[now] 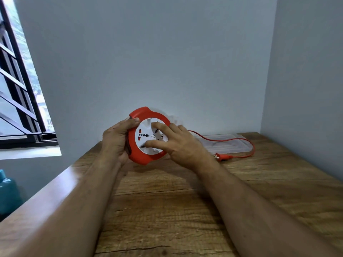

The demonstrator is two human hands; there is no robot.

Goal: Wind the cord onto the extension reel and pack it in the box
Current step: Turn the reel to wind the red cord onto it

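A: What do we have at the centre of the frame?

B: We see the round red plastic extension reel with a white socket face (148, 135), held upright above the brown wood-grain tabletop (167, 210), its face turned toward us.

A: And how are our hands on it?

B: Our left hand (116, 140) has its grip curled round the reel's left rim, thumb over the front edge and fingers behind. Our right hand (178, 143) lies on the white face with the grip spread, its fingertips (155, 124) pressing on the face and the thumb low on the same disc.

A: Where does the cord go?

B: The thin red cord (222, 139) comes out from behind our right hand, runs toward the right of the frame, bends round near the right middle and comes back leftward. It ends in a red two-pin plug (221, 156) lying on the tabletop just right of our right wrist.

A: And the box?

B: A shallow clear plastic box (232, 147) lies flat on the tabletop against the pale blue-grey wall (167, 62), right of centre. Part of the cord loop crosses over it. We cannot tell whether the cord touches its surface.

A: Anything else?

B: A dark-framed window (20, 89) fills the upper left, and a teal container (7, 193) sits at the lower left edge, beyond the tabletop's rim.
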